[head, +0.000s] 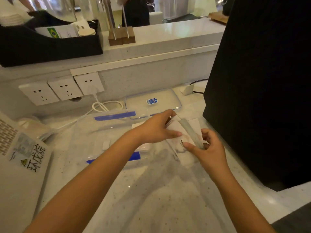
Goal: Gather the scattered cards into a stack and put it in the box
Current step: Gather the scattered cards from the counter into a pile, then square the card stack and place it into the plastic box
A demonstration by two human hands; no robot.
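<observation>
Two bare forearms reach in from the near edge over a pale speckled countertop (151, 199) and meet at right of centre. Between them the left hand (156, 130) and the right hand (210, 148) both grip a bunch of white cards (185, 133), held just above the counter beside a large black appliance (260, 89) that fills the right side. Left-hand fingers curl over the far edge of the cards with the thumb on the top face; the right hand pinches the near right corner, forefinger laid across a card that shows a few dark letters. One card stands on edge in the middle of the bunch, so the pile is uneven, and motion blur hides how many cards there are.

Just left of the hands, partly under the left forearm, sits a clear plastic box (104, 132) with blue clips, open at the top; a small white piece lies inside it. Its clear lid (153, 101) lies flat farther back, bearing a blue label. Beyond that, three white wall sockets (62, 89) line the backsplash, a white cable (104, 106) coiling down from the right one. A black tray (47, 47) rests on the raised far ledge.
</observation>
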